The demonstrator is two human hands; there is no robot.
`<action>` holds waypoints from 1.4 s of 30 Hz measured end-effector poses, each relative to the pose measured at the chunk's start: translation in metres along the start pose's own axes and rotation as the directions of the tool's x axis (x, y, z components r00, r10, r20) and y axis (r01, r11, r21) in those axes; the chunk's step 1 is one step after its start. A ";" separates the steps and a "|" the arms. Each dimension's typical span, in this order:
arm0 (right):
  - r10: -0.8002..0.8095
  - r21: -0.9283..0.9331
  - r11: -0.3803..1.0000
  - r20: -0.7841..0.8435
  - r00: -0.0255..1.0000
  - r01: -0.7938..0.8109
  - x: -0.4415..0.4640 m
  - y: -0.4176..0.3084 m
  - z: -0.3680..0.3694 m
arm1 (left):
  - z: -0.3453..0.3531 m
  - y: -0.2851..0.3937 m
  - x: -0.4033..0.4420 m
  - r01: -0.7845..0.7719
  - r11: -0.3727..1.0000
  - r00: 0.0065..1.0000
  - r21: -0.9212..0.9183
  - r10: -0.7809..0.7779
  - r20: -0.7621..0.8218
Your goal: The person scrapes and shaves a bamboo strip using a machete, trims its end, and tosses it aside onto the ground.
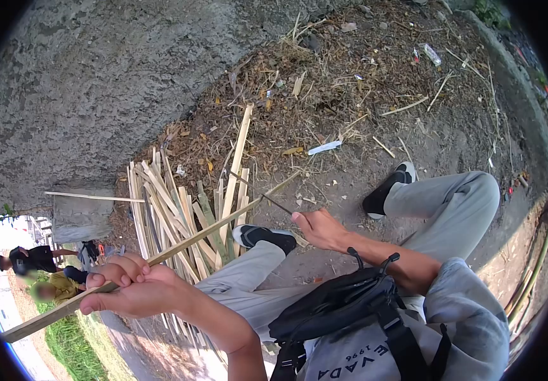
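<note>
My left hand (135,289) is closed around a long, thin bamboo strip (201,235), which runs from the lower left up to the middle of the view. My right hand (318,228) is closed on a thin dark tool (278,205), whose far part meets the strip near its upper end. The tool looks like a narrow blade, but its handle is hidden in my fingers. Beyond the strip, a pile of split bamboo pieces (172,219) lies on the ground beside my shoe (264,238).
A rough grey wall (108,82) stands at the upper left. Dry leaves and scraps cover the ground (350,108). Two people (32,257) are in the background at the left. A black bag (344,301) hangs at my chest. Long poles (534,273) lie at the right.
</note>
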State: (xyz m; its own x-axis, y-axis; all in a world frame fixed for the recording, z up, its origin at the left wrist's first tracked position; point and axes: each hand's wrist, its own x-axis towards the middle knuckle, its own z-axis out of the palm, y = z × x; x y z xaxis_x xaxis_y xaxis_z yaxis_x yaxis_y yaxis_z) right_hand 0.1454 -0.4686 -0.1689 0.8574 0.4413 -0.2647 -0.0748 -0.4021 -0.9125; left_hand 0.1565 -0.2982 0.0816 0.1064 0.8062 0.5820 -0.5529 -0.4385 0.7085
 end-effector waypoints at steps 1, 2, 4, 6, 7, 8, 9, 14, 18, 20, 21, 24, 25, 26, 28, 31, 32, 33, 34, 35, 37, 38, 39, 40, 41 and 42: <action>-0.049 0.023 0.999 0.000 0.999 0.049 -0.004 -0.009 0.001 | -0.002 0.000 0.001 0.005 1.000 1.000 -0.005 -0.005 0.011; -0.100 0.047 0.994 -0.031 0.995 0.101 -0.004 -0.013 0.002 | -0.003 -0.001 0.001 0.005 1.000 1.000 -0.018 -0.005 0.015; -0.193 0.111 0.973 -0.089 0.977 0.202 -0.009 -0.018 0.009 | -0.006 -0.003 0.005 0.004 0.999 1.000 -0.032 -0.003 0.030; 0.030 -0.049 0.998 -0.025 0.999 -0.031 0.012 0.022 0.015 | -0.014 -0.008 0.013 0.025 0.999 0.999 -0.021 -0.024 0.035; 0.137 -0.136 0.981 -0.018 0.990 -0.139 0.023 0.043 0.014 | -0.015 -0.010 0.015 0.034 0.999 0.999 -0.028 -0.033 0.037; 0.145 -0.135 0.980 -0.025 0.989 -0.147 0.026 0.055 0.010 | -0.013 -0.008 0.015 0.023 0.999 1.000 -0.024 -0.023 0.002; 0.076 -0.116 0.990 -0.029 0.997 -0.079 0.026 0.050 0.009 | -0.011 -0.009 0.016 0.016 0.999 1.000 -0.042 -0.015 0.008; -0.178 0.056 0.982 -0.015 0.984 0.179 -0.004 0.000 0.019 | -0.021 -0.014 0.019 0.031 0.999 0.999 -0.022 -0.032 -0.019; 0.069 -0.086 0.994 -0.051 0.996 -0.073 0.021 0.062 0.025 | -0.037 -0.019 0.029 0.036 0.999 0.999 -0.008 -0.036 -0.016; 0.178 -0.148 0.973 -0.008 0.984 -0.177 0.028 0.086 0.017 | -0.037 -0.020 0.031 0.030 0.999 0.999 -0.020 -0.031 -0.029; 0.116 -0.145 0.982 -0.025 0.993 -0.118 0.025 0.075 0.015 | -0.037 -0.019 0.031 0.028 0.999 0.999 -0.025 -0.029 -0.039; -0.024 -0.111 0.994 -0.025 0.999 0.021 0.004 0.029 0.016 | -0.044 -0.020 0.032 0.037 0.999 0.999 -0.001 -0.037 -0.038; -0.052 -0.066 0.997 -0.022 0.998 0.050 0.002 0.025 0.020 | -0.045 -0.021 0.034 0.036 0.999 0.999 0.007 -0.036 -0.027; -0.076 -0.014 0.997 -0.018 0.997 0.076 0.000 0.023 0.024 | -0.044 -0.022 0.035 0.033 0.999 0.999 0.038 -0.032 -0.030; 0.102 -0.129 0.986 -0.036 0.994 -0.106 0.017 0.070 0.033 | -0.051 -0.028 0.043 0.037 0.999 0.998 0.002 -0.037 -0.053; 0.198 -0.237 0.949 -0.063 0.978 -0.207 0.033 0.116 0.025 | -0.059 -0.037 0.055 0.048 0.998 0.996 -0.042 -0.050 -0.069; 0.209 -0.265 0.939 -0.065 0.976 -0.219 0.035 0.123 0.023 | -0.058 -0.037 0.057 0.053 0.998 0.995 -0.043 -0.056 -0.087; 0.159 -0.249 0.953 -0.065 0.985 -0.170 0.033 0.111 0.021 | -0.058 -0.039 0.057 0.061 0.997 0.991 -0.040 -0.065 -0.113; 0.112 -0.235 0.964 -0.058 0.992 -0.123 0.023 0.083 0.022 | -0.060 -0.040 0.058 0.046 0.999 0.993 -0.026 -0.049 -0.106; 0.064 -0.220 0.973 -0.050 0.997 -0.074 0.016 0.060 0.023 | -0.063 -0.041 0.059 0.053 0.998 0.993 -0.022 -0.055 -0.100; -0.039 -0.106 0.994 -0.039 0.999 0.035 0.008 0.032 0.029 | -0.069 -0.042 0.061 0.059 0.998 0.994 -0.009 -0.059 -0.092; -0.085 -0.037 0.996 -0.040 0.996 0.083 0.004 0.027 0.033 | -0.066 -0.041 0.059 0.046 0.999 0.990 0.013 -0.044 -0.135; 0.016 -0.090 0.996 -0.032 0.999 -0.019 0.008 0.047 0.037 | -0.071 -0.041 0.059 0.052 0.998 0.990 0.018 -0.049 -0.129; 0.112 -0.143 0.983 -0.038 0.993 -0.116 0.020 0.083 0.040 | -0.075 -0.042 0.060 0.057 0.998 0.991 0.013 -0.055 -0.120; 0.198 -0.196 0.959 -0.059 0.979 -0.205 0.031 0.107 0.039 | -0.076 -0.043 0.061 0.058 0.998 0.992 -0.004 -0.058 -0.111; 0.213 -0.197 0.955 -0.055 0.975 -0.220 0.033 0.114 0.034 | -0.076 -0.043 0.061 0.057 0.998 0.992 -0.002 -0.057 -0.115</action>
State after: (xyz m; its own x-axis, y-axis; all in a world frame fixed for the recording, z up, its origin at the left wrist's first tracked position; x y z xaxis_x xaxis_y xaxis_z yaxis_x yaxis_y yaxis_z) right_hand 0.1480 -0.4724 -0.2927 0.8486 0.3003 -0.4355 -0.1596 -0.6395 -0.7520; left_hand 0.1235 -0.1996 0.0565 0.0416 0.8703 0.4907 -0.5472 -0.3911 0.7400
